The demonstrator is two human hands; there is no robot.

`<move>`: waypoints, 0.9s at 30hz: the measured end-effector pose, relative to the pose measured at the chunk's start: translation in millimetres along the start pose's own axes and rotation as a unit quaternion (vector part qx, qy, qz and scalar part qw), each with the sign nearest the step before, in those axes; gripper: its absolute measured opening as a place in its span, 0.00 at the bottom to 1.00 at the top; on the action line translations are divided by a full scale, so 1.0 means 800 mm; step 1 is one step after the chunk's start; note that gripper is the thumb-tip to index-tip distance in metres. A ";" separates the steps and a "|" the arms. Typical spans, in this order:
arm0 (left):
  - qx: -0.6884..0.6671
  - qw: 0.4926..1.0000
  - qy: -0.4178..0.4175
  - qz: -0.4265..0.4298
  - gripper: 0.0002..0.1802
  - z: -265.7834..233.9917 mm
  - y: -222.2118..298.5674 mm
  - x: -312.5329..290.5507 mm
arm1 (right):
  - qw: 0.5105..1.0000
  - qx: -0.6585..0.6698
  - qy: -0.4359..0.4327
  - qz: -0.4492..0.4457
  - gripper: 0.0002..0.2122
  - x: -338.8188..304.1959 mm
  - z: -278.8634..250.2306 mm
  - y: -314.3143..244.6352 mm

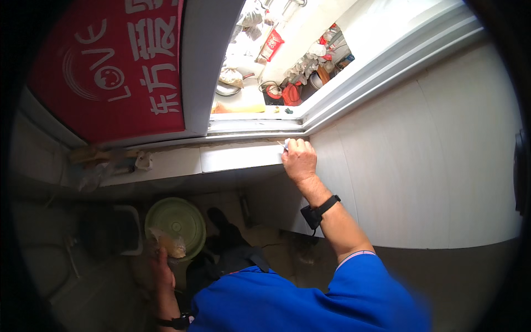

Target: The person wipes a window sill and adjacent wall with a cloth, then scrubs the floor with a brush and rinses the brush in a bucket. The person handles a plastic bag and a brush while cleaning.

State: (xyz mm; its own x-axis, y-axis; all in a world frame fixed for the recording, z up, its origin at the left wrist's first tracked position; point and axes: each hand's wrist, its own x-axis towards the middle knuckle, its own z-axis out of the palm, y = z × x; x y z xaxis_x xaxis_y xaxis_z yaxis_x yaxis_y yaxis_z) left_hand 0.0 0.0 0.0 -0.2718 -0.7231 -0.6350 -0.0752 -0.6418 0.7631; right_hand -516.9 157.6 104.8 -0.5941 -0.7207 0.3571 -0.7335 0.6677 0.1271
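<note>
At the right end of the white tiled window sill (238, 157), my right hand (300, 159) is closed, its fingers pinched. A small white bit and a thin tan sliver show at its fingertips; the rest of what it grips is hidden. Low on the left, in dim light, my left hand (162, 272) is closed on a clear plastic bag (171, 244) with pale tan contents. That bag hangs over the near left part of a round green basin (191, 217).
A white window frame (265, 126) opens onto a bright space with bags and a red pouch (271, 45). Left of it is a red panel (110, 66). Small items (108, 166) lie on the sill's left end. A tiled wall (409, 160) stands right; a sink (133, 229) sits left.
</note>
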 end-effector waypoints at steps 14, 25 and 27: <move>0.010 1.000 -0.030 0.002 0.38 -0.003 0.001 -0.026 | 0.995 0.007 -0.059 0.078 0.24 -0.017 0.034 0.043; 0.008 1.000 -0.020 -0.014 0.39 0.008 0.013 -0.039 | 0.972 0.081 -0.145 0.168 0.39 -0.017 0.000 0.028; 0.036 0.998 -0.017 -0.053 0.39 0.005 0.020 -0.042 | 0.967 0.083 -0.143 0.192 0.39 -0.015 0.001 0.023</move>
State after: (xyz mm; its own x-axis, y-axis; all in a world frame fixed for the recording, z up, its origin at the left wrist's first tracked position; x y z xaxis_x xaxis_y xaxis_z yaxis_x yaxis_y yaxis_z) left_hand 3.8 15.0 34.1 -0.2904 -0.6423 -0.7093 -0.1731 -0.6938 0.6991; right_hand -523.5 178.9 102.0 -0.8829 -0.4637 0.0743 -0.4696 0.8743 -0.1226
